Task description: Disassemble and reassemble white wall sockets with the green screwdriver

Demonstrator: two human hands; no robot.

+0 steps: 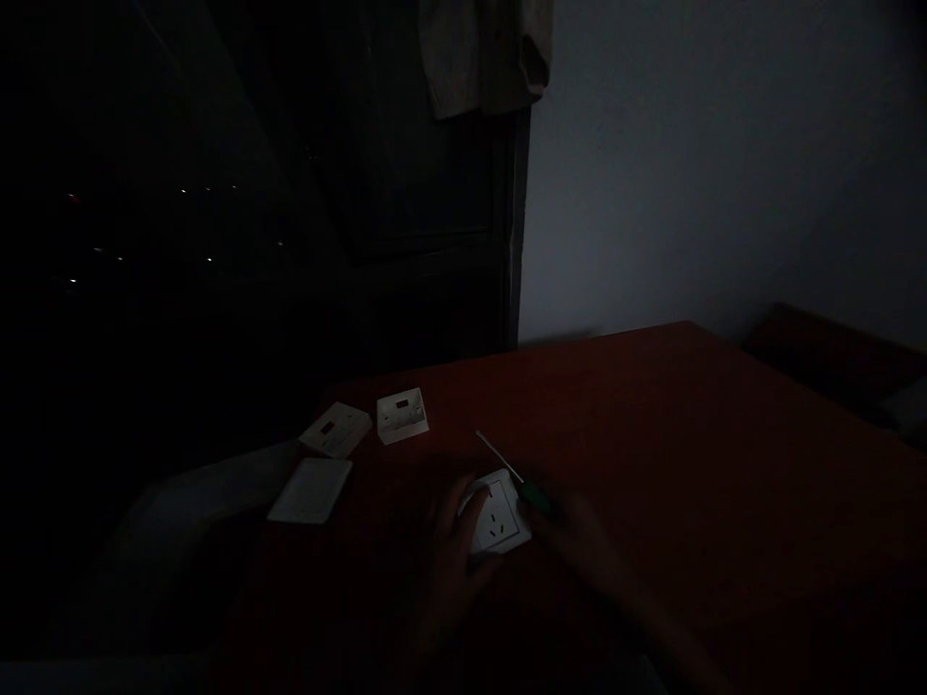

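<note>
A white wall socket (499,516) with several dark slots faces up near the front of the table. My left hand (460,545) grips it from the left, fingers over its upper edge and thumb along the lower one. In my right hand (569,526) is a screwdriver (534,495) with a green handle; its thin metal shaft points up and left, away from the socket's face. My right fingers are close to the socket's right edge; whether they touch it I cannot tell in the dim light.
Two white mounting boxes, one upright (403,417) and one turned (337,430), lie at the left of the red-brown table (652,415). A white plate (311,490) lies at its left edge. Behind are a pale wall (688,174), a dark window and hanging cloth (482,58).
</note>
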